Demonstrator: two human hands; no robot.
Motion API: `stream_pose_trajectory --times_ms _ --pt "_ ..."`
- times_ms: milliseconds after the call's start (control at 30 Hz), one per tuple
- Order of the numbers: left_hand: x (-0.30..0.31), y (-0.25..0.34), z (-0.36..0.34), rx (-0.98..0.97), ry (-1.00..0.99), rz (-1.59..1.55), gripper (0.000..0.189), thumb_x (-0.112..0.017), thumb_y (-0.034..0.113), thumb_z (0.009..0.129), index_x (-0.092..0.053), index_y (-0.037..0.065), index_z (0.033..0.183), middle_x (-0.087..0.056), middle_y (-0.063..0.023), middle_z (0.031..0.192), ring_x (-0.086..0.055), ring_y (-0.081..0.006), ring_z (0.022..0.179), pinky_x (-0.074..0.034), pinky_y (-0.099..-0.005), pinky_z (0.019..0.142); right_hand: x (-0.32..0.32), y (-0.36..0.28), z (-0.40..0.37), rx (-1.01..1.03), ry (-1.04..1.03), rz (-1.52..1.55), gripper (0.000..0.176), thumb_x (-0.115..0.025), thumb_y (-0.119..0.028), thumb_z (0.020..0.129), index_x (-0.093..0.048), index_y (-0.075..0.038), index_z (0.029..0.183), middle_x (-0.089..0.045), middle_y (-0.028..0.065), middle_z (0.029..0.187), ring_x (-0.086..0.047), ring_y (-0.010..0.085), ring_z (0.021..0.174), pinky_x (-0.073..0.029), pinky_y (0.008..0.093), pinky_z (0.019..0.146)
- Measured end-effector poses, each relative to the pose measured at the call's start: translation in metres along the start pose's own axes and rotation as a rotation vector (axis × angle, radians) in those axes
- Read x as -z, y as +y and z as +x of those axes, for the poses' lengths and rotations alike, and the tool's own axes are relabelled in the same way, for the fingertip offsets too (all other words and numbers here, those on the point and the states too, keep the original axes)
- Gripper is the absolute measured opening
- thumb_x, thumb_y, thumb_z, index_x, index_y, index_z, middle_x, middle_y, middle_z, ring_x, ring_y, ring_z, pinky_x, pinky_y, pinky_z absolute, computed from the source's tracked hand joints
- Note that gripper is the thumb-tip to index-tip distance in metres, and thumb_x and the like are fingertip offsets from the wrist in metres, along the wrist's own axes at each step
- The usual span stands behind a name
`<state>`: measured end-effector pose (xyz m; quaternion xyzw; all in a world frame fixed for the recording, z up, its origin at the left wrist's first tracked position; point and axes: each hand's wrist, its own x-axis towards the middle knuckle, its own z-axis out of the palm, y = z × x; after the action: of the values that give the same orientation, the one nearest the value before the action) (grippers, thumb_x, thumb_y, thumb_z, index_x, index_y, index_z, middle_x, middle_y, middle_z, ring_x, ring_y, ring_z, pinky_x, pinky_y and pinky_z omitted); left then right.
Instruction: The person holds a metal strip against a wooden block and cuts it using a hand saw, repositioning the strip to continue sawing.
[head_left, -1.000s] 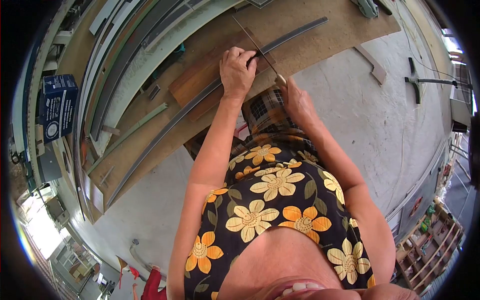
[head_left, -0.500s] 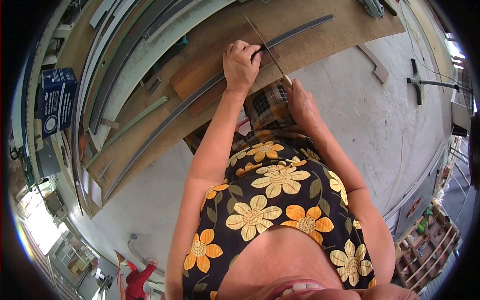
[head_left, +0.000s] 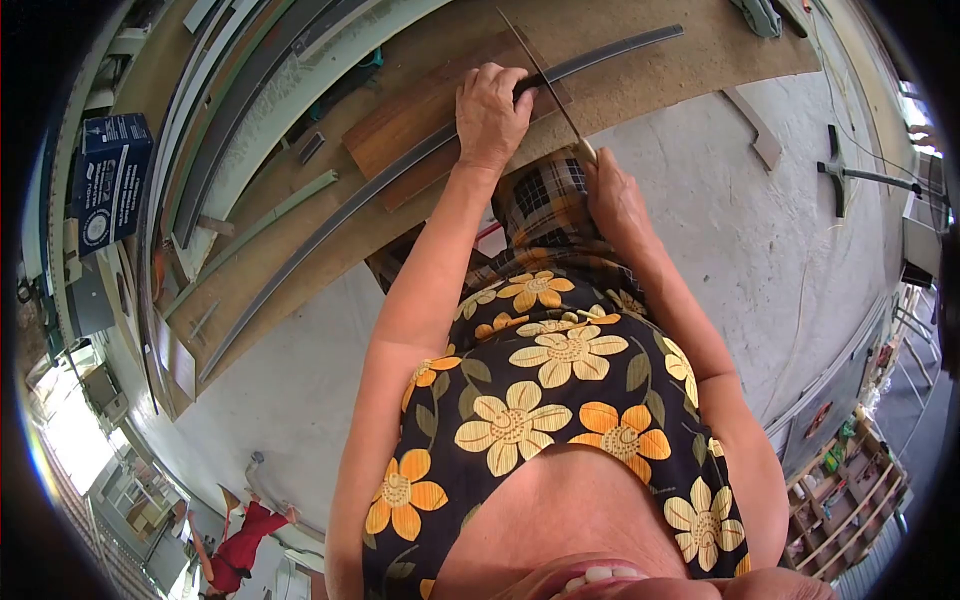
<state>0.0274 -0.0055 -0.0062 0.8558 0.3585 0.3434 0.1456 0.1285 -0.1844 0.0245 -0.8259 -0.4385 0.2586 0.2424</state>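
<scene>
My left hand [head_left: 492,112] is closed around a long dark grey strip [head_left: 370,188], pressing it down on a reddish-brown wooden board [head_left: 385,135]. In my right hand [head_left: 618,200] is the pale handle of a hand saw [head_left: 552,88], its thin blade pointing away from me. The blade lies across the strip just right of my left fingers. I cannot make out how deep any cut is. Beyond the blade, the strip's short end sticks out to the right; its long end curves off to the lower left.
A brown worktop [head_left: 640,85] carries the board. Long strips and profiles [head_left: 262,100] lie stacked at the left beside a dark blue box [head_left: 112,180]. Right, a black T-shaped stand [head_left: 838,170] is on the grey floor [head_left: 715,235]. A person in red [head_left: 240,545] is at lower left.
The view has shifted a little. Saw and both hands keep nearly the same places against the strip. At lower left, the person in red has moved and shows more fully.
</scene>
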Motion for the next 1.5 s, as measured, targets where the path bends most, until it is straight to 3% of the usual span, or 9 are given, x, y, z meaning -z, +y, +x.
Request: stream_pose_trajectory --times_ms 167,467,667,767,933,1000,1167,1500 --pt "-0.001 -0.003 0.001 -0.026 -0.003 0.009 0.020 -0.078 0.022 0.077 -0.071 0.015 0.095 -0.062 -0.0024 0.095 -0.059 -0.0258 0.096 -0.049 -0.0411 0.084 -0.002 -0.023 0.047 0.053 0.041 0.006 0.023 -0.047 -0.024 0.103 -0.046 -0.001 0.103 -0.064 0.0341 0.086 -0.060 0.0553 0.086 -0.044 0.0593 0.070" --pt "-0.002 -0.002 -0.001 -0.019 0.003 0.023 0.020 -0.079 0.022 0.076 -0.071 0.015 0.093 -0.062 -0.0020 0.095 -0.059 -0.0254 0.097 -0.049 -0.0411 0.084 0.003 -0.002 -0.008 -0.102 -0.050 -0.008 0.024 -0.046 -0.025 0.103 -0.047 -0.001 0.106 -0.064 0.0329 0.088 -0.060 0.0545 0.087 -0.045 0.0594 0.073" --pt "-0.003 -0.003 -0.002 -0.013 -0.006 0.002 0.019 -0.079 0.021 0.077 -0.070 0.015 0.093 -0.062 -0.0019 0.096 -0.059 -0.0254 0.098 -0.048 -0.0417 0.085 0.001 -0.023 0.042 0.011 -0.014 0.007 0.025 -0.047 -0.027 0.103 -0.047 -0.001 0.105 -0.064 0.0341 0.089 -0.060 0.0541 0.089 -0.045 0.0599 0.073" --pt "-0.002 -0.003 0.001 -0.024 0.000 -0.005 0.019 -0.078 0.020 0.077 -0.070 0.014 0.092 -0.062 -0.0026 0.096 -0.059 -0.0264 0.098 -0.048 -0.0421 0.084 -0.007 -0.017 0.043 0.044 0.050 0.007 0.019 -0.047 -0.021 0.103 -0.047 -0.002 0.101 -0.061 0.0328 0.082 -0.058 0.0540 0.081 -0.042 0.0612 0.067" --pt "0.007 -0.001 0.003 -0.091 0.038 -0.094 0.017 -0.075 0.015 0.077 -0.069 0.010 0.092 -0.065 -0.0089 0.094 -0.061 -0.0314 0.093 -0.049 -0.0430 0.084 -0.007 0.002 -0.006 0.065 0.013 -0.017 0.021 -0.049 -0.022 0.099 -0.049 -0.002 0.104 -0.065 0.0319 0.084 -0.062 0.0528 0.082 -0.047 0.0596 0.069" --pt "0.004 -0.001 0.004 -0.098 0.007 -0.077 0.017 -0.074 0.011 0.077 -0.068 0.010 0.093 -0.064 -0.0086 0.095 -0.061 -0.0306 0.094 -0.049 -0.0423 0.084 -0.003 0.001 0.001 -0.100 -0.049 0.069 0.022 -0.051 -0.021 0.098 -0.048 -0.001 0.105 -0.065 0.0317 0.083 -0.063 0.0513 0.080 -0.048 0.0584 0.068" --pt "0.005 -0.004 0.001 -0.099 -0.001 -0.051 0.017 -0.075 0.013 0.080 -0.067 0.011 0.094 -0.062 -0.0055 0.095 -0.060 -0.0291 0.095 -0.048 -0.0423 0.084 -0.012 -0.026 0.045 0.017 0.075 0.107 0.024 -0.049 -0.024 0.099 -0.047 -0.001 0.106 -0.064 0.0326 0.081 -0.062 0.0519 0.079 -0.048 0.0586 0.068" --pt "0.007 -0.001 0.000 -0.053 -0.038 -0.008 0.019 -0.076 0.015 0.080 -0.067 0.010 0.097 -0.061 -0.0049 0.098 -0.059 -0.0274 0.097 -0.048 -0.0420 0.086 0.001 -0.012 0.016 -0.056 -0.056 0.103 0.024 -0.049 -0.022 0.099 -0.045 0.002 0.104 -0.064 0.0327 0.084 -0.062 0.0531 0.082 -0.048 0.0579 0.070"
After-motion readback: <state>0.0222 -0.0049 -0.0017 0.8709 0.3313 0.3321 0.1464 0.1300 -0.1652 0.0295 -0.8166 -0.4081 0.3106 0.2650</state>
